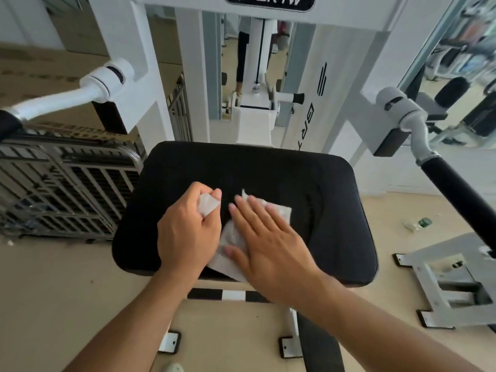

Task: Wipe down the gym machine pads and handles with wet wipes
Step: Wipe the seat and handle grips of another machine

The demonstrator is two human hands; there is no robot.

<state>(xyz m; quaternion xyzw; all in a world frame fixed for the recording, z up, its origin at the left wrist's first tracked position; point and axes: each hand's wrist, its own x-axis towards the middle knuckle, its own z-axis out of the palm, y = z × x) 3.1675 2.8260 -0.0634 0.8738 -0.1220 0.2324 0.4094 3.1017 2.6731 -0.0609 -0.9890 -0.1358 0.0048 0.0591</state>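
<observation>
Two bare hands at work over one big white steel gym machine frame, seen from above. Largest within reach: broad black padded seat cushion with rounded corners, lying flat and facing up, so an easy surface to press a cloth against. Flanking it, two white tubular lever arms ending in black foam handle grips, left grip and right grip, both well apart from the hands and probably not yet wiped. Next down in size, right hand: fingers straight and spread, palm laid flat on a crumpled white wet wipe, likely to keep it spread and drag it across the cushion. Left hand: just beside the right, fingers curled and pinching a bunched corner of white wipe, seemingly to hold it taut; whether same sheet or second one, cannot tell. Wipe resting on the cushion's near-centre, partly hidden under both hands. Smallest: tiny green and white scraps of litter on beige floor at right.
</observation>
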